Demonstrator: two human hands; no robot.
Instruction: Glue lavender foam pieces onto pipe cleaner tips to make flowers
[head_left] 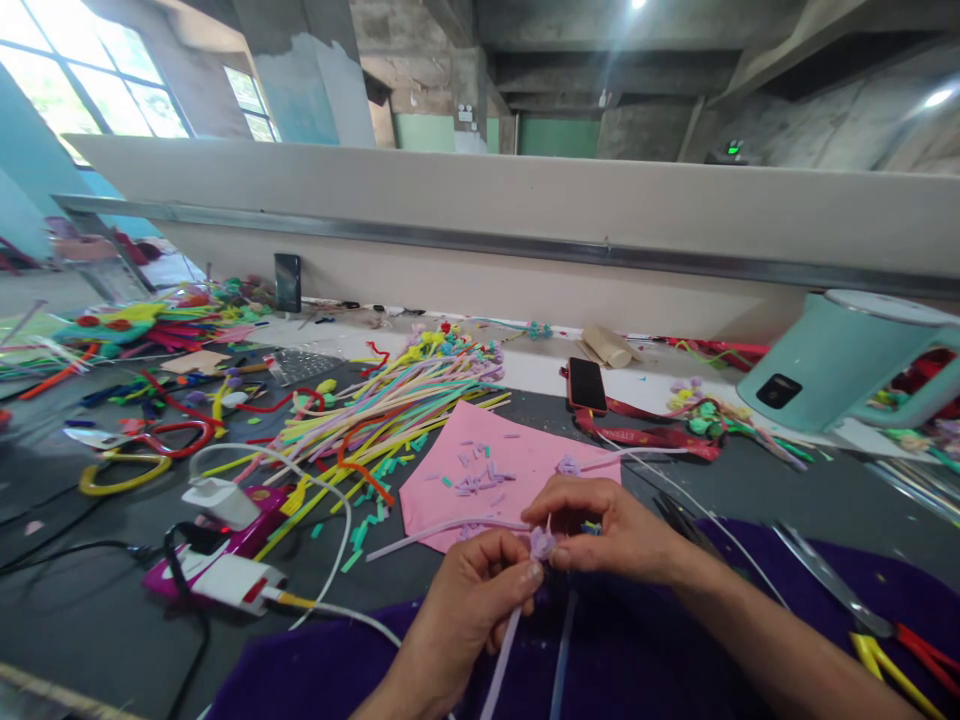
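My left hand pinches a small lilac flower near its base, and a pale lilac stem runs down below the fingers. From the other side, my right hand grips the flower between thumb and fingertips. Beyond the hands lies a pink sheet scattered with short lilac cut pieces and a few green ones. On its right edge rests a second lilac flower with a stem. Another lilac stem lies across the sheet's near side. Dark purple cloth is beneath my hands.
Bundled coloured stems lie left of centre. Red-handled scissors and a purple power strip with chargers are at left. A phone is behind the sheet; a teal kettle and red-and-yellow-handled scissors are at right.
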